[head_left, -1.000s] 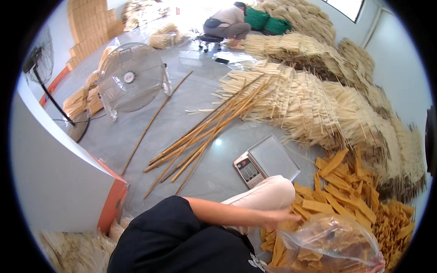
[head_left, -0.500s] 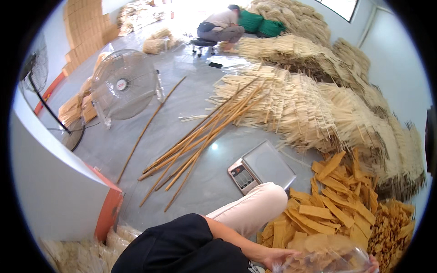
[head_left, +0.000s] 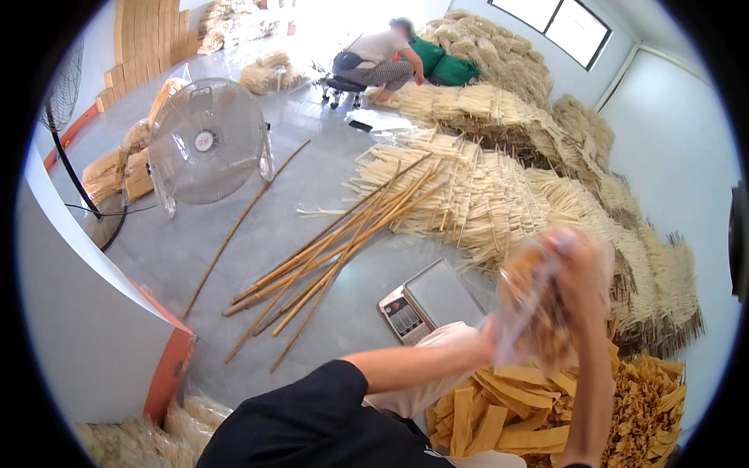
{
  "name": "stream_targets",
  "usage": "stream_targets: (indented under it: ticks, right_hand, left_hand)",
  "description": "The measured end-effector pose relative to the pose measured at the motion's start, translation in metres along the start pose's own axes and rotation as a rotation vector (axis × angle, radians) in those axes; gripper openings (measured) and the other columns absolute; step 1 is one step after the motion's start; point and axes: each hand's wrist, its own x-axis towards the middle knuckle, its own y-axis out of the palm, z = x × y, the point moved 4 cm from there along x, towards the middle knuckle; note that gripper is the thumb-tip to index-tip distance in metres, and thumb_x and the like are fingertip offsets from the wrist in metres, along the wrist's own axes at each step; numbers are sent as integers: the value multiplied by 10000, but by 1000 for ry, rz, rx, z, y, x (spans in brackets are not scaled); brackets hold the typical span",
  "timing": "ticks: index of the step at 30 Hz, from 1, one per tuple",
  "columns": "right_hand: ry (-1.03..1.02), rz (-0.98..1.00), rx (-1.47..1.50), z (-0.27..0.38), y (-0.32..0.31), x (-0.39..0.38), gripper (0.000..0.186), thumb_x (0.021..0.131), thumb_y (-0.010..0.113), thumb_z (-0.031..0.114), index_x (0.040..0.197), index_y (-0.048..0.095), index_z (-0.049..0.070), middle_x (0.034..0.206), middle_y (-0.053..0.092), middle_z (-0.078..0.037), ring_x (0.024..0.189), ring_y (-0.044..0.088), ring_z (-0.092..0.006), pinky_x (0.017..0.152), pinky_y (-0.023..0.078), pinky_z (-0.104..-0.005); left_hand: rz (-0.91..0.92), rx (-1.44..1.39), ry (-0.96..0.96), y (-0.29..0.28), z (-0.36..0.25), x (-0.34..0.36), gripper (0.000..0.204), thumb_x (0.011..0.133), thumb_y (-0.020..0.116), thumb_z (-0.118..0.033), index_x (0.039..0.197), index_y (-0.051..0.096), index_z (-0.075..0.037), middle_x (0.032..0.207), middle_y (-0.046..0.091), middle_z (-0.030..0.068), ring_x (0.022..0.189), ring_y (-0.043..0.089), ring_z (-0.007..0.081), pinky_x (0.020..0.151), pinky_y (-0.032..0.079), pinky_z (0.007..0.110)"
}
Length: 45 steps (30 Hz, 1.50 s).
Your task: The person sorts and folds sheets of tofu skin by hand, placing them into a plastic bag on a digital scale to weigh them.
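Observation:
Raised on the right, a clear plastic bag (head_left: 529, 304) holds orange-brown pieces, blurred by motion. My right hand (head_left: 576, 261) grips its upper part. My left hand (head_left: 484, 343) is at the bag's lower left side, its fingers hidden and smeared. Below lie a pile of flat yellow-orange strips (head_left: 476, 409) and, beside them, smaller crumpled pieces (head_left: 647, 402). A silver scale (head_left: 445, 292) stands on the floor past my bent leg.
Long bamboo poles (head_left: 328, 257) lie mid-floor. Large heaps of pale dried sheets (head_left: 499, 203) line the right. Two fans (head_left: 204, 140), wrapped bundles (head_left: 105, 175) and a white partition (head_left: 94, 327) are left. A person (head_left: 367, 58) crouches on a rolling stool beside green sacks (head_left: 452, 70).
My hands have lifted the bag from low over the orange pile at the bottom right to higher up, beside the scale. The crouching person's arm now hangs farther forward.

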Motion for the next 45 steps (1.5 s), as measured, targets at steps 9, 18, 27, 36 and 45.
stream_targets:
  ticks: [9,18,27,36,45]
  right_hand:
    - [-686,30,-15,209,49,36,617,723,518,15,1309,332,58,1389,231,-206,1317,184,-322,1035,226,-473]
    - [-138,639,39,24,89,-130,546,729,656,151,1213,441,20,1348,290,-239,1256,293,-358,1007,301,-393]
    - [799,694,121,-125,42,-343,447,793,596,182,1185,488,-3,1187,517,-182,1114,478,-317,946,376,-351]
    - [1186,603,123,-168,30,-564,479,787,623,253,1181,496,11,981,605,-186,815,592,-278,725,467,-342]
    - [1400,902,421,-122,103,-627,550,795,607,307,1243,443,33,1188,525,-169,1076,511,-278,909,397,-336]
  left_hand:
    - [-936,491,693,-407,-254,28,695,802,589,-236,1343,195,-48,1341,305,180,1196,355,256,993,281,364]
    - [-980,678,634,-455,-257,-49,736,831,546,-93,1397,77,-56,1433,163,175,1304,227,238,1057,196,345]
    - [-39,289,-39,-201,8,6,718,776,518,51,1391,191,-125,1106,564,110,868,576,127,649,466,220]
    - [682,120,-135,81,1,54,637,825,523,-11,1374,204,-66,1075,580,132,853,587,135,713,466,240]
    - [1038,869,175,165,85,30,666,816,532,-58,1385,208,-183,971,617,132,778,610,209,692,485,307]
